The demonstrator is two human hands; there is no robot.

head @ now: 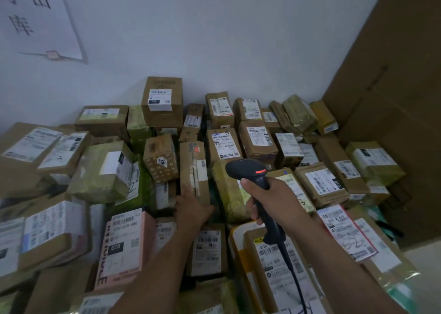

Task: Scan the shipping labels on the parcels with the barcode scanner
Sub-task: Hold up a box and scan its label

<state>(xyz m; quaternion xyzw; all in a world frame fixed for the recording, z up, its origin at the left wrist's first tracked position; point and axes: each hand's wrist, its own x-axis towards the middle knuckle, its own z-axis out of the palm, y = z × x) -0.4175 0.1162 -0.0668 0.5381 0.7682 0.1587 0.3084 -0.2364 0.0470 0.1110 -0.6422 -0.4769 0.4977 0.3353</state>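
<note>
My right hand (pixel 274 200) grips the handle of a black barcode scanner (pixel 253 172) whose head points away over the pile, a red light glowing on top and its cable trailing down. My left hand (pixel 191 208) reaches forward and grips the near end of a tall narrow cardboard parcel (pixel 193 170) standing in the middle of the heap. To the right of that parcel lies a yellow-green taped parcel (pixel 226 189), under the scanner. Parcels with white shipping labels (pixel 224 144) fill the floor around both hands.
Several cardboard boxes and bags are stacked against a white wall. A large flat cardboard sheet (pixel 393 98) leans at the right. A pink box (pixel 124 244) lies at the near left. A paper sign (pixel 35 20) hangs on the wall at upper left.
</note>
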